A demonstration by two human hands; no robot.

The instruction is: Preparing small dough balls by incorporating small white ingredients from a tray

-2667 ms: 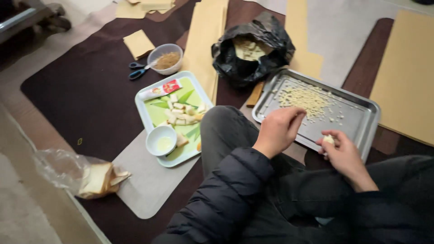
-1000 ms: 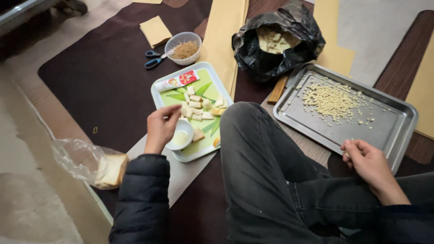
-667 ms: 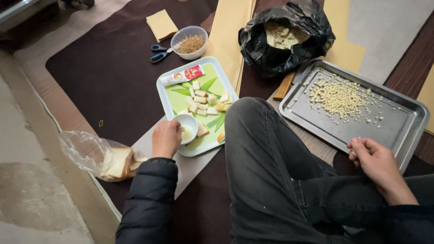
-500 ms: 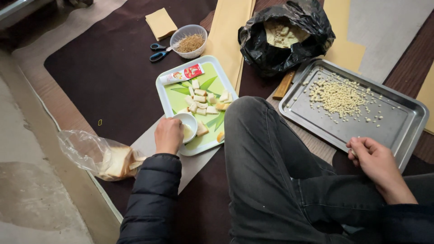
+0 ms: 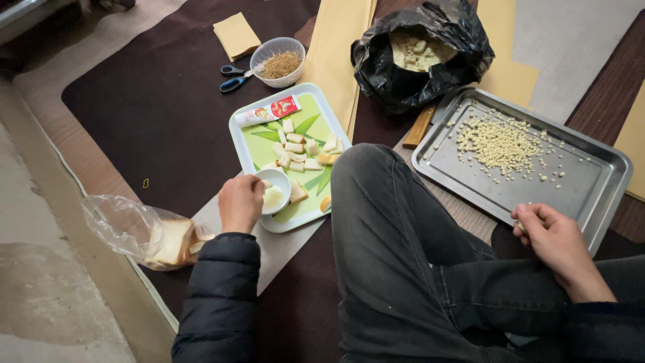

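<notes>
My left hand (image 5: 240, 202) rests at the edge of a small white bowl (image 5: 276, 193) of pale liquid, its fingertips at the bowl's rim. The bowl stands on a green tray (image 5: 256, 144) with several cut bread pieces (image 5: 296, 150) and a white and red tube (image 5: 267, 111). My right hand (image 5: 552, 237) sits curled at the near edge of a metal baking tray (image 5: 591, 177), pinching a small pale ball of dough. Many small dough balls (image 5: 498, 141) lie in a heap on that tray. My knee (image 5: 376, 181) rises between the two trays.
A black plastic bag (image 5: 396, 74) holding pale dough stands behind the metal tray. A clear bowl of brown bits (image 5: 277, 60) and blue-handled scissors (image 5: 232, 77) lie beyond the green tray. A clear bag of sliced bread (image 5: 151, 236) lies at my left elbow. Yellow card sheets (image 5: 339, 47) cover the floor.
My left hand left the metal tray, crossed to the green tray and settled at the small white bowl. My right hand stayed at the metal tray's near edge. The view shifted left.
</notes>
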